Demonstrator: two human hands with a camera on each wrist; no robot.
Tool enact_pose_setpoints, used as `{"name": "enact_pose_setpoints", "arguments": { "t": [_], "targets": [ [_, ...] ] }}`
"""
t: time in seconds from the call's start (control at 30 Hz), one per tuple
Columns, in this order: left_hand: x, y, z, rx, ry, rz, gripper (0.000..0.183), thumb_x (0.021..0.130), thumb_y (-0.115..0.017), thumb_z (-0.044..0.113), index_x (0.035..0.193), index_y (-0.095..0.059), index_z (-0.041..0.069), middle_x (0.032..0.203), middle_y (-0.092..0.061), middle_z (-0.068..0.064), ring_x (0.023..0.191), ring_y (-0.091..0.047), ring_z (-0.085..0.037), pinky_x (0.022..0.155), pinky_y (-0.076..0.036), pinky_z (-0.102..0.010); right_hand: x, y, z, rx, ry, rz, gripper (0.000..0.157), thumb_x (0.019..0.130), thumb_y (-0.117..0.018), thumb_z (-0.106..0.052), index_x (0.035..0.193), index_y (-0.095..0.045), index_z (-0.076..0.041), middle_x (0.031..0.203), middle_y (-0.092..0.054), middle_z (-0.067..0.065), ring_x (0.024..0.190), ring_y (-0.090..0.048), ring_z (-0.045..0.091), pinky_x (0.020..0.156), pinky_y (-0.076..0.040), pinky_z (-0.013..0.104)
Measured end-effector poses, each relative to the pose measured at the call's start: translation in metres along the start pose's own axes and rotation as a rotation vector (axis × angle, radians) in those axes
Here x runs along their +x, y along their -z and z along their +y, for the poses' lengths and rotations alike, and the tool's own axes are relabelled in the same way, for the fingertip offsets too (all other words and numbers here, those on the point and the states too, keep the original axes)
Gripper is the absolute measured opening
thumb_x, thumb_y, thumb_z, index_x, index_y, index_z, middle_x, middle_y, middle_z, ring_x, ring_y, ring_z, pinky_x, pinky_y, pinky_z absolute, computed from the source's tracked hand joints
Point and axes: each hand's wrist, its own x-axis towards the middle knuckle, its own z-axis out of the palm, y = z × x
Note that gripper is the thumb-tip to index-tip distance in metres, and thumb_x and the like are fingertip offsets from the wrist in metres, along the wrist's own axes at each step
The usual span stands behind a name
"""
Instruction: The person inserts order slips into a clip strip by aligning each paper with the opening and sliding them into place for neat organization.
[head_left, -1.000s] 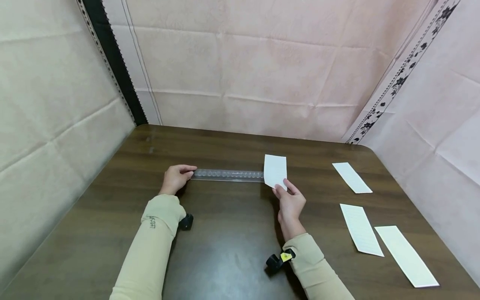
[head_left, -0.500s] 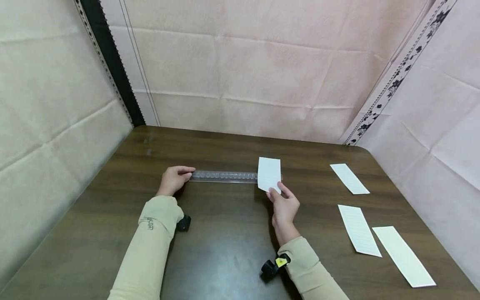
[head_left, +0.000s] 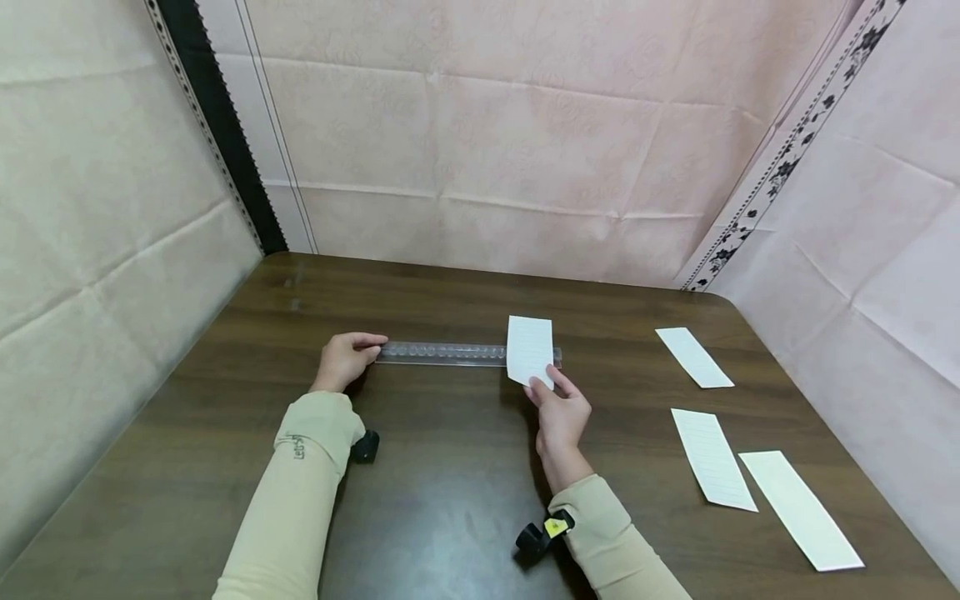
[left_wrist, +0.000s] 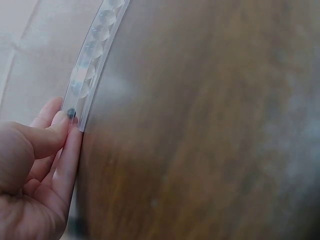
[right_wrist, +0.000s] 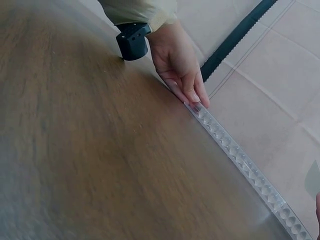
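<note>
My left hand pinches the left end of a clear plastic ruler between thumb and fingers. Round shapes run along the ruler's length, plain to see in the left wrist view. A small lined slip of white paper overlaps the ruler near its right end. My right hand pinches this slip by its lower right corner. Behind the slip, part of the ruler is hidden, and its right tip shows past the slip's edge. In the right wrist view, only a fingertip of that hand appears at the right edge.
Two paper strips lie side by side on the right of the brown wooden table: a lined strip and a longer strip. A shorter strip lies farther back. Pale cloth hangs behind the table and along both sides.
My right hand has slid the paper slip leftward across the ruler, so the ruler's right end now shows beyond it. My left hand keeps its pinch; the whole head view has shifted slightly.
</note>
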Motion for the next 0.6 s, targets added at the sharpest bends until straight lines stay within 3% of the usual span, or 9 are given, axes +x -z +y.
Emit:
{"name": "enact_pose_setpoints", "arguments": {
  "t": [0.6],
  "targets": [
    [-0.0004,-0.0011,-0.0011,0.014,-0.004,0.017,0.023,0.091,-0.06,0.01,0.112,-0.069,0.006,0.116,-0.062,-0.016,0.112,-0.052,-0.032,0.092,-0.042,-0.044,-0.0101,-0.0056,0.0054,-0.003,-0.012,-0.02,0.04,0.074,-0.066,0.018,0.114,-0.058,0.015,0.117,-0.051,0.024,0.065,-0.062,0.011,0.061,-0.053,0.023]
  ]
}}
